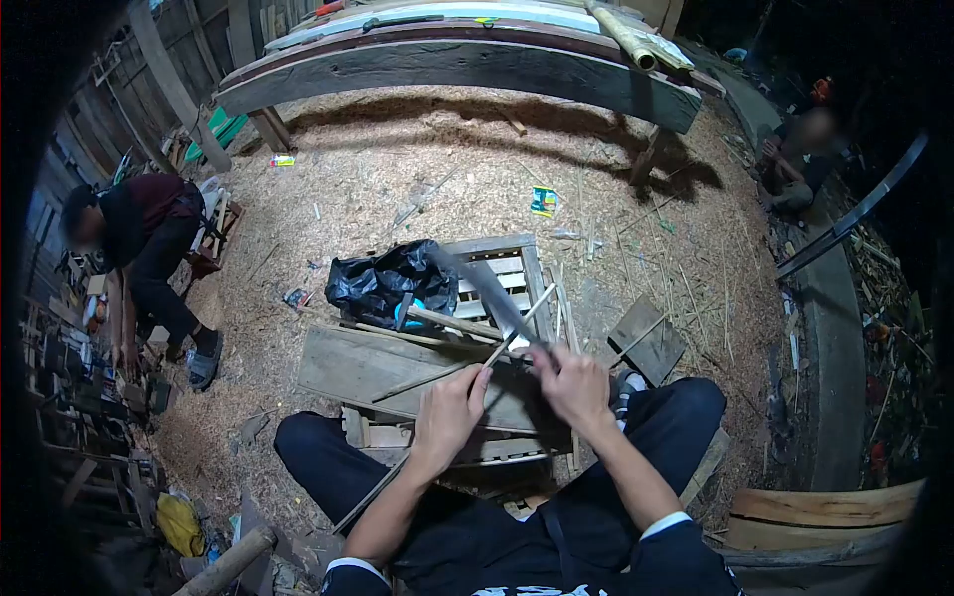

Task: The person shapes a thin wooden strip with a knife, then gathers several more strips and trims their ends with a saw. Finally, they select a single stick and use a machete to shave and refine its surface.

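My left hand (452,415) is closed around a thin bamboo stick (532,310), its thumb on top. The stick slants from lower left to upper right. My right hand (574,389) grips a large knife (491,291), whose broad blade points up and left and crosses the stick just beyond my left thumb. Below both hands lies a wooden board (348,370) on a slatted wooden crate (542,268). Against the crate sits a black plastic bag (373,285), and a hammer-like tool with a pale handle (452,322) lies beside it.
A long wooden bench (447,70) carrying a bamboo pole (624,38) crosses the far side. One person (149,238) bends over at left; another person (800,159) sits at far right. Shavings cover the ground, with a square board (646,340) by my foot.
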### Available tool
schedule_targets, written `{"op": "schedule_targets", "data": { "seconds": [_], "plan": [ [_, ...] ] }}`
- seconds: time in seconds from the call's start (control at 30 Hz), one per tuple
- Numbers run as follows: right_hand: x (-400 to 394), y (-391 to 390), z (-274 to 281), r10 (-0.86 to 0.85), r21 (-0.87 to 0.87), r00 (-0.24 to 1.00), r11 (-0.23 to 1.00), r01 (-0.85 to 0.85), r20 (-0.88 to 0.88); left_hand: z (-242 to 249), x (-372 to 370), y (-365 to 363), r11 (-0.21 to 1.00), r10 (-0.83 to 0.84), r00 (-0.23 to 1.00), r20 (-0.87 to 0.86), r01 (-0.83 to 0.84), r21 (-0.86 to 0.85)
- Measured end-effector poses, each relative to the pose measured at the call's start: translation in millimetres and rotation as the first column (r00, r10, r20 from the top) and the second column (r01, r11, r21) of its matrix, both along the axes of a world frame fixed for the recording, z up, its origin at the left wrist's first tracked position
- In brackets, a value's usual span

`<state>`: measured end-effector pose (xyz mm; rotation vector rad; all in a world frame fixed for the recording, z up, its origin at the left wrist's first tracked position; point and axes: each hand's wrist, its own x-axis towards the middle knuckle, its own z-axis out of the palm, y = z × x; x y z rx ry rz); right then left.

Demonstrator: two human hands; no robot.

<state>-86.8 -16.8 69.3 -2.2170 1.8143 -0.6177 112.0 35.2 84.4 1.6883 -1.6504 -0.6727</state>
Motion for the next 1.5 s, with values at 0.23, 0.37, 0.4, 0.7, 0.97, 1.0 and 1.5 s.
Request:
{"op": "schedule_targets", "data": {
  "seconds": [0.23,0.37,0.4,0.7,0.97,1.0,1.5],
  "plan": [
    [-8.1,-11.4,6.4,-0.083,-0.010,0.995,0.996,0.084,0.055,2.3,-6.2,8.4,0.998,-0.013,1.000,0.019,0.014,-0.064],
    [-11.5,9.7,4.9,0.111,-0.083,0.994,0.991,-0.109,0.023,-1.8,-2.1,9.7,0.999,0.010,0.999,0.043,-0.008,-0.051],
    [-14.8,-0.1,2.6,0.035,-0.049,0.999,0.998,-0.035,0.000,-2.4,-2.4,11.3,1.000,0.005,0.998,0.063,-0.003,-0.029],
    [-16.3,4.7,-3.0,0.077,-0.059,0.997,0.995,-0.077,-0.002,2.0,-2.5,15.8,0.998,0.011,0.999,0.047,-0.008,-0.058],
    [-15.1,21.3,3.9,0.168,-0.014,0.985,0.986,-0.168,-0.031,-4.1,-1.5,14.1,0.997,0.009,0.998,0.068,-0.003,-0.083],
    [-15.9,14.6,0.2,0.149,-0.051,0.989,0.987,-0.150,-0.024,-6.8,-1.5,13.7,0.993,0.028,0.999,0.046,-0.022,-0.120],
    [-6.2,4.6,12.8,0.006,-0.043,0.988,0.999,0.000,0.155,4.8,-4.3,13.3,1.000,0.010,0.999,0.042,-0.009,-0.008]
  ]
}}
